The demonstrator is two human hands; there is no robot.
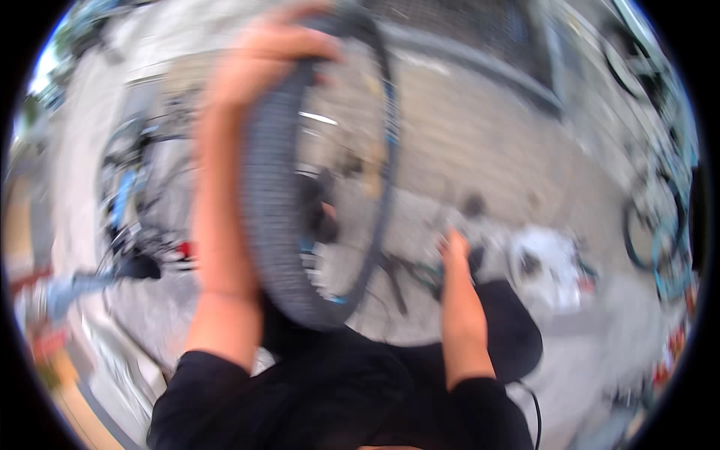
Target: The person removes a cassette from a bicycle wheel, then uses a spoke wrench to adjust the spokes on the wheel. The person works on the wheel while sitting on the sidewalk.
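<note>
My left hand (274, 56) grips the top of an upright black bicycle tire (274, 195), which has blue-and-white markings on its sidewall. The tire rests against my left forearm, with its lower part over my lap. My right hand (456, 246) reaches forward at the right, apart from the tire, its fingers blurred by motion. Dark tools or parts lie beneath, too smeared to name. A white plastic bag (547, 266) lies on the pavement to the right of my right hand.
A bicycle (127, 187) with blue parts lies at the left, near another person's jeans-clad leg (71, 292) and dark shoe. More bicycles (660, 232) stand along the right side. A dark grate (480, 37) is set in the ground ahead.
</note>
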